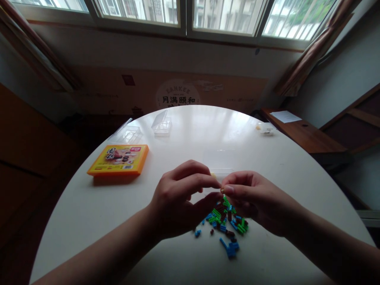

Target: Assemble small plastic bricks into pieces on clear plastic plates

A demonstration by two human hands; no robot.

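My right hand (257,194) pinches a tiny yellow building brick (222,190) between thumb and forefinger. From the other side, the thumb and forefinger of my left hand (184,198) close on the same piece, so the fingertips of both hands meet there. Most of the brick is hidden by the fingers. Under the hands lies a loose pile of small blue, green and brown bricks (218,213). Several blue bricks joined together (230,249) lie at the near end of the pile. Behind my fingertips stands an open clear plastic box (224,171), with something yellow at its left side.
An orange and yellow game box (118,160) lies on the left of the round white table (166,257). Behind it stand two open clear cases (130,134) (162,126). A small clear packet (265,128) is at the far right. Beyond it, a wooden desk (308,136) holds white paper (285,116).
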